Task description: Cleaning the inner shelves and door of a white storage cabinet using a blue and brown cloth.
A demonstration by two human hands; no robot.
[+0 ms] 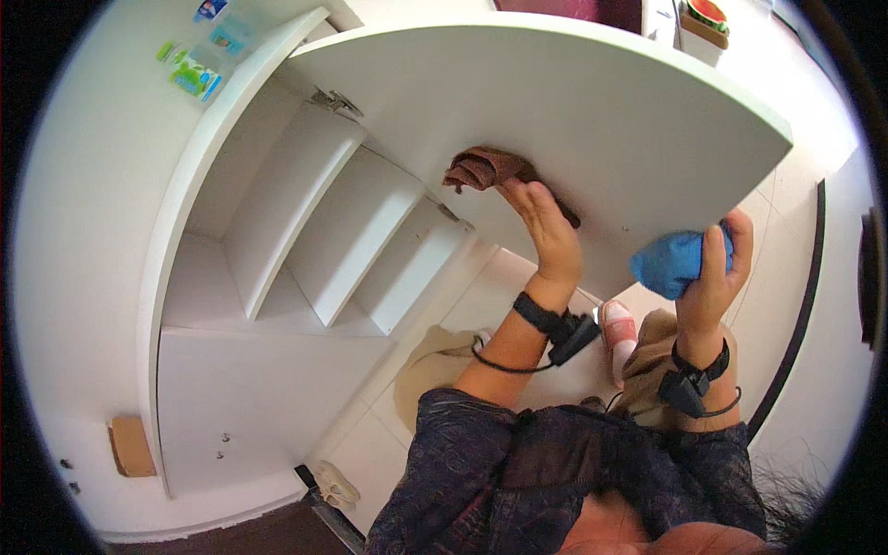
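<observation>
A white cabinet door (624, 139) stands swung out on its metal hinge (336, 102), its inner face towards me. My left hand (551, 232) lies with fingers extended over a crumpled brown cloth (485, 166), holding it against that face. Part of the cloth is hidden under the palm. Near the door's lower right corner, my right hand (718, 267) grips a bunched blue cloth (669, 263). Whether its fingertips touch the door edge I cannot tell. Left of the door, the white cabinet (180, 208) shows its bare inner shelves (368, 236).
Two plastic bottles, one with a green cap (191, 69), stand on the cabinet top with a brown block (132, 447). A second cabinet door (270, 395) is closed. A shoe (336, 485) sits on the tiled floor (388, 409). A watermelon-patterned bowl (707, 14) is at the far right.
</observation>
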